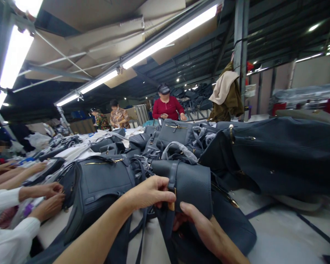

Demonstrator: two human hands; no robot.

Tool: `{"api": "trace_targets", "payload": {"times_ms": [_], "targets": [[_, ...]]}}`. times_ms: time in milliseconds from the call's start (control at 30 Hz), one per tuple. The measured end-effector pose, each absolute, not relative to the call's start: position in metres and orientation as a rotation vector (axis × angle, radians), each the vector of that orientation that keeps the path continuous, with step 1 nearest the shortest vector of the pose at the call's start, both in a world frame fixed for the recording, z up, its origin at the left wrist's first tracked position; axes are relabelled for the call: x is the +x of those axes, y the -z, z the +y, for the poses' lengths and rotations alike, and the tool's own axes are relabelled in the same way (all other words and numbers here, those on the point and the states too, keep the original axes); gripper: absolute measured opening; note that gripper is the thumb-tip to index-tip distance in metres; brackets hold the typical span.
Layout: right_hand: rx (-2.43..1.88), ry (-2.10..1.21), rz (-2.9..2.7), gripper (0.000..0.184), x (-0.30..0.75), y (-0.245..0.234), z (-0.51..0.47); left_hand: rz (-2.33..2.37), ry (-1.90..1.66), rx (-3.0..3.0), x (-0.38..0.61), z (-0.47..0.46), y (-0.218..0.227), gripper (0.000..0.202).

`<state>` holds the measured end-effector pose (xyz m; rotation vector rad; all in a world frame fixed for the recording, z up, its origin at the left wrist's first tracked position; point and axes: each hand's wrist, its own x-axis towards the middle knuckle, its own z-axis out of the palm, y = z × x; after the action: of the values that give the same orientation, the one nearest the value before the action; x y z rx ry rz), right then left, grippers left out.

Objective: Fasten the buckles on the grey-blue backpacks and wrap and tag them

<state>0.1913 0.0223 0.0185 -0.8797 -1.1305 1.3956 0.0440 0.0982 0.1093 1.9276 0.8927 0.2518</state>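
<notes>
While left hand [151,192] pinches gold clasp [171,206] | right hand [206,229] grips pebbled-leather bag [194,183]

Two own hands at lower centre, the left hand [151,192] and the right hand [206,227], have one grey handbag [194,183] in their grip. The bench [277,227] carries at least eight more bags [104,179], piled too closely for an exact count. Three people [167,106] stand at centre back. Two white-sleeved co-worker hands [49,190] are at lower left.

This is a bag factory. Many dark blue bags [178,134] lie piled on a long table [277,227], people work along it, and long lights [167,36] hang above.
</notes>
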Motion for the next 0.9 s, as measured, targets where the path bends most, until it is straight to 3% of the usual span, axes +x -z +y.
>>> {"api": "trace_targets", "payload": {"times_ms": [567,900], "targets": [[-0.927,-1.409,-1.063,0.053,0.1865,-0.0104,0.0263,0.885,-0.243,1.889,0.0362,0.1062,-0.1025,0.028],[-0.915,-1.395,-1.092,0.047,0.19,-0.009,0.0302,0.895,-0.194,1.935,0.0372,0.105,-0.1034,0.02]]}}
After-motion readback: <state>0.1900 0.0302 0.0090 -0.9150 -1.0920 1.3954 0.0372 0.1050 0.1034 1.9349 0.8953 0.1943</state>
